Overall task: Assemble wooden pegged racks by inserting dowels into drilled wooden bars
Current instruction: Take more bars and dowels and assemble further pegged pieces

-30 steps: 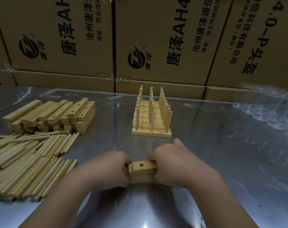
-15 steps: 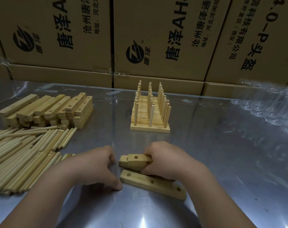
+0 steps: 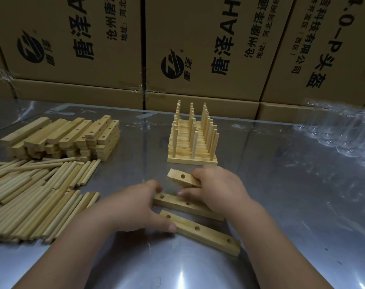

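Fingers of the right hand: curled over a small bundle of pale drilled wooden bars, with the thumb underneath. The bundle is lifted off the shiny metal worktop, free end pointing left. It looks held as a supply for dealing out single bars.
Fingers of the left hand: spread and relaxed, gripping nothing. The thumb tip rests at the left end of the near bar and the fingertips sit by the left end of the middle bar, seemingly to steady or square them.
Laid-out bars: both lie flat, holes up, side by side and a little apart, slanting down to the right. The near one shows three holes; the middle one shows two, the rest being under the right hand. Holes-up is the face dowels need.
Dowel supply: loose round wooden dowels are heaped at the left, close to the left hand. None is in hand.
Bar stock: a pile of drilled wooden bars sits behind the dowels.
Finished work: stacked pegged racks stand just beyond the hands, pegs upright, out of the working space.
Surroundings: brown printed cardboard boxes line the back, and clear plastic wrap lies at the right.
Step, as I judge it: bars are being set out in a row before any pegging starts.
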